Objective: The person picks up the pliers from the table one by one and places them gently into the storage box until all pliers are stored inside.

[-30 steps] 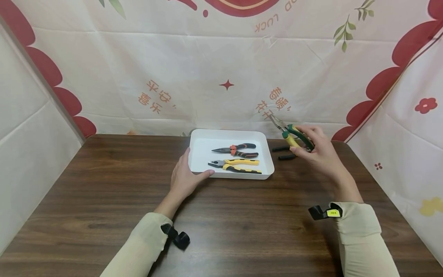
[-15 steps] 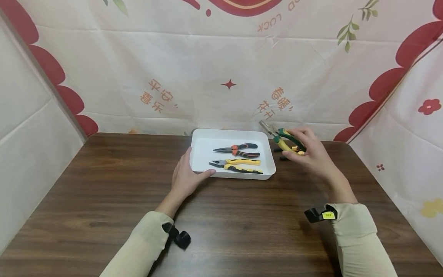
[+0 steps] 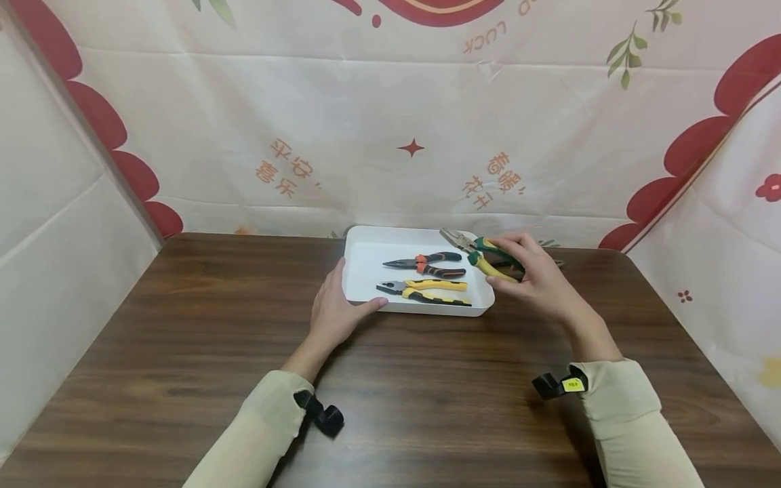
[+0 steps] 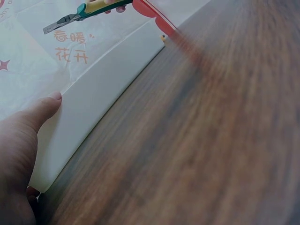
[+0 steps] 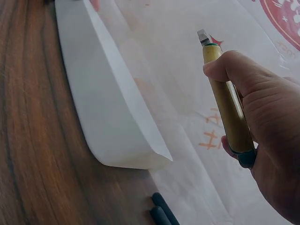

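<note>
A white tray (image 3: 366, 245) stands at the back of the table. My left hand (image 3: 334, 308) grips its front left corner, thumb over the front rim. Inside lie long-nose pliers (image 3: 423, 263) with black and orange handles and, nearer me, combination pliers (image 3: 436, 285) with yellow and black handles. My right hand (image 3: 537, 279) holds green and yellow pliers (image 3: 488, 266) by the handles, above the tray's right side, jaws pointing left. The right wrist view shows the yellow handle (image 5: 227, 105) between thumb and fingers.
Dark handle ends (image 5: 164, 213) of another tool lie on the table to the right of the tray; my right hand mostly hides that tool in the head view. A printed cloth (image 3: 342, 135) hangs behind the wooden table (image 3: 427, 379).
My right hand has moved left with the green and yellow pliers, from beyond the tray's right edge to over it. The left hand keeps its grip on the tray.
</note>
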Demonstrator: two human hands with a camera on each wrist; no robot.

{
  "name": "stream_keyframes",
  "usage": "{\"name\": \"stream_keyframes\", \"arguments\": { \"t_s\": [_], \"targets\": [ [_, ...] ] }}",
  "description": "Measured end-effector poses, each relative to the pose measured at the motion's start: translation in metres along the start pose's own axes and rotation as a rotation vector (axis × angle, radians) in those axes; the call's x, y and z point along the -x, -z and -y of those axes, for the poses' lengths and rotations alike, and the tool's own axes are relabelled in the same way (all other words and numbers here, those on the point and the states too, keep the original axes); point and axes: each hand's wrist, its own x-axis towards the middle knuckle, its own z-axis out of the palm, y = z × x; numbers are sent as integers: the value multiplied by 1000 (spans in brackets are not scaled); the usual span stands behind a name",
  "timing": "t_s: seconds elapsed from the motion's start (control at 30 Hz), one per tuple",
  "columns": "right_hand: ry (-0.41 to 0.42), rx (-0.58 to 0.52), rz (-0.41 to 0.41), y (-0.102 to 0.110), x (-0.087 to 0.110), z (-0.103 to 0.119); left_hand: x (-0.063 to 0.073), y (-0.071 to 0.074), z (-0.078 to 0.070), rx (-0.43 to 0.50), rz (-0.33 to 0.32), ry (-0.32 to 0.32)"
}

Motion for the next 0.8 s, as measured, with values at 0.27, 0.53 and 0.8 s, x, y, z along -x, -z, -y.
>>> {"name": "stream_keyframes", "arguments": {
  "t_s": [0.27, 0.53, 0.8],
  "targets": [
    [4, 20, 62, -10, -5, 6, -1, -1, 1, -5, -1, -1],
    [17, 9, 135, -19, -12, 7, -1, 0, 0, -6, -7, 18],
    [26, 12, 209, -26, -19, 9, -2, -2, 0, -13, -3, 23]
  ]
}}
